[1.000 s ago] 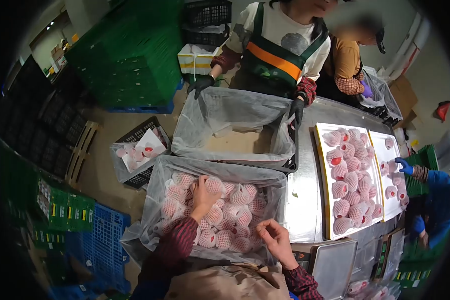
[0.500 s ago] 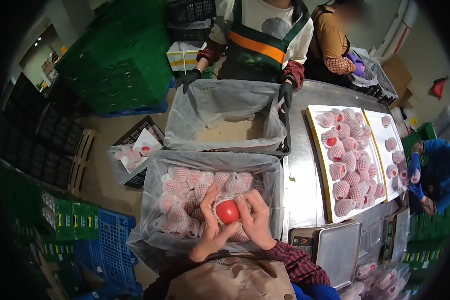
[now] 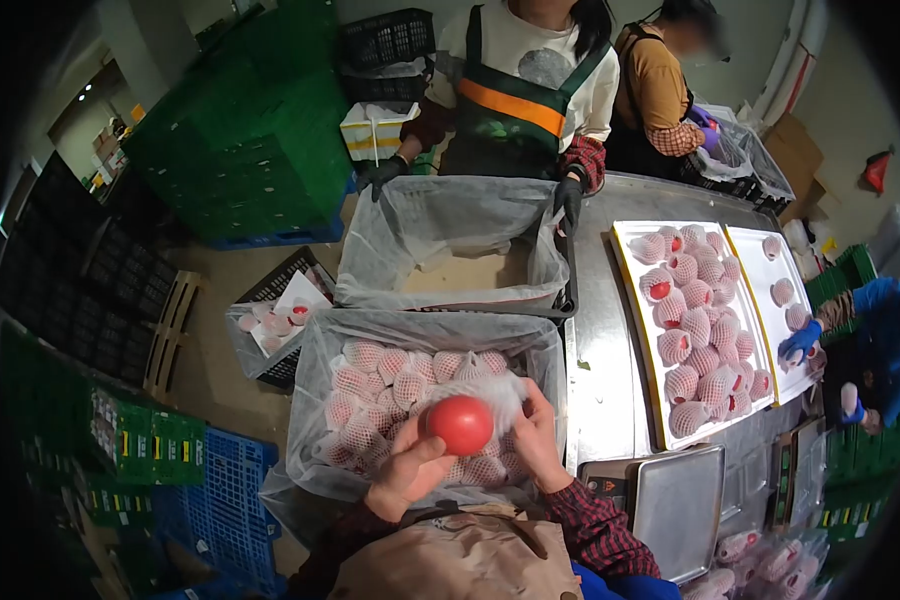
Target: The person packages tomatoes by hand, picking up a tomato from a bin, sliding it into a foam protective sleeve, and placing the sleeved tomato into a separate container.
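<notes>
My left hand [image 3: 406,474] is closed round a bare, smooth red tomato [image 3: 460,425], its thumb pressed on the near side. Close by on the right, my right hand [image 3: 540,440] pinches a white foam net sleeve [image 3: 500,392], blurred by motion, which is off the fruit and just behind it. Both hands are above a crate with a translucent plastic liner [image 3: 315,385]. Inside lie several tomatoes in foam nets [image 3: 362,378], partly hidden by my hands.
Beyond it stands a second lined crate [image 3: 370,255], a co-worker's gloved hands on its sides. White trays [image 3: 660,405] of netted tomatoes lie on the metal table [image 3: 595,400] at right, near metal pans [image 3: 678,500]. A small crate [image 3: 270,365] is on the floor at left.
The foam net has come off the tomato, into my right hand, which has moved slightly right. The tomato is now fully bare in my left hand. At right, a co-worker's blue-gloved hands have moved apart.
</notes>
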### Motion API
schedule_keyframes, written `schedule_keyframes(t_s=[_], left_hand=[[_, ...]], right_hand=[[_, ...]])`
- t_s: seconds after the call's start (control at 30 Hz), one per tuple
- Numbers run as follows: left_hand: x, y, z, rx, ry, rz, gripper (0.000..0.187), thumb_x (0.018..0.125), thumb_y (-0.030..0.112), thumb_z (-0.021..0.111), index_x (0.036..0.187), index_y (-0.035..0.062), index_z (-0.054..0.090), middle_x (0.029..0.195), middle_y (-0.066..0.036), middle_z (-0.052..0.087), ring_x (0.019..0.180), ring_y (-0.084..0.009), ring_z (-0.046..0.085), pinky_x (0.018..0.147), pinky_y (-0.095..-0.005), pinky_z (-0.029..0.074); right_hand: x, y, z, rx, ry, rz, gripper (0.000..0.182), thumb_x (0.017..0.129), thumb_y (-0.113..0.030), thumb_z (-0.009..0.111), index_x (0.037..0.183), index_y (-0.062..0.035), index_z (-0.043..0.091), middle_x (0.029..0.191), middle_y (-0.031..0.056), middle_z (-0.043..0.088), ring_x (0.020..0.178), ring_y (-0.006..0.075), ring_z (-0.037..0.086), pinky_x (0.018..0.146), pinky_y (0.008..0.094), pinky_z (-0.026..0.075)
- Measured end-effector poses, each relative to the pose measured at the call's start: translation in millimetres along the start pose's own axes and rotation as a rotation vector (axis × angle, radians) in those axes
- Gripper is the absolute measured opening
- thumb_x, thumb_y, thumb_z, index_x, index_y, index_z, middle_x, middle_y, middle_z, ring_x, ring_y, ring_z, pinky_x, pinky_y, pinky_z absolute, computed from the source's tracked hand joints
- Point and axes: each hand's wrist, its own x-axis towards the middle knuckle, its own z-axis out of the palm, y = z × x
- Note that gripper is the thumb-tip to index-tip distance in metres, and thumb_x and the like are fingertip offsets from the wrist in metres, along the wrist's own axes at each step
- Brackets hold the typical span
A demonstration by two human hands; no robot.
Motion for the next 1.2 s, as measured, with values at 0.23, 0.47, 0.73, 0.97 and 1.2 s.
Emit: schedule_keyframes(t_s=[0.23, 0.47, 0.73, 0.97, 1.2], left_hand=[[16, -13, 34, 1.397, 0.217, 0.598, 0.066, 0.081, 0.012, 0.086, 0.136, -0.0029, 0.054, 0.137, -0.018, 0.058, 0.127, -0.0304, 0.057, 0.106, -0.0455, 0.046], [8, 6, 29, 1.163, 0.433, 0.647, 0.027, 0.098, 0.004, 0.059, 0.123, -0.0054, 0.064, 0.118, -0.018, 0.068, 0.108, -0.0280, 0.066, 0.096, -0.0355, 0.050], [-8, -3, 39, 1.652, 0.172, 0.466, 0.065, 0.079, 0.026, 0.088, 0.130, -0.0015, 0.061, 0.122, -0.021, 0.068, 0.109, -0.0360, 0.069, 0.094, -0.0414, 0.053], [-6, -7, 52, 1.590, 0.039, 0.395, 0.076, 0.072, 0.027, 0.094, 0.134, -0.0002, 0.059, 0.121, -0.021, 0.068, 0.112, -0.0355, 0.068, 0.097, -0.0415, 0.053], [-1, -20, 51, 0.887, 0.086, 0.308, 0.079, 0.077, 0.017, 0.090, 0.141, -0.0048, 0.048, 0.135, -0.016, 0.060, 0.127, -0.0274, 0.059, 0.106, -0.0398, 0.049]], right_hand=[[-26, -49, 23, 0.252, -0.275, 0.077, 0.044, 0.106, -0.024, 0.056, 0.144, -0.0111, 0.039, 0.123, 0.0126, 0.057, 0.097, 0.0187, 0.063, 0.082, 0.0307, 0.054], [-24, -54, 5, 0.664, -0.255, 0.462, 0.045, 0.107, -0.045, 0.041, 0.136, -0.0118, 0.049, 0.118, 0.0208, 0.064, 0.093, 0.0311, 0.069, 0.068, 0.0342, 0.059], [-17, -46, -6, 0.649, -0.431, 0.384, 0.056, 0.111, -0.046, 0.027, 0.125, -0.0014, 0.057, 0.105, 0.0149, 0.069, 0.092, 0.0223, 0.069, 0.077, 0.0314, 0.057], [-20, -12, -7, 0.280, -0.135, 0.223, 0.035, 0.110, -0.029, 0.039, 0.109, -0.0028, 0.062, 0.094, 0.0058, 0.065, 0.081, 0.0110, 0.060, 0.073, 0.0271, 0.051], [-13, -28, -16, 0.227, -0.169, 0.159, 0.030, 0.108, -0.023, 0.043, 0.122, -0.0059, 0.064, 0.119, 0.0057, 0.062, 0.110, 0.0132, 0.060, 0.094, 0.0296, 0.050]])
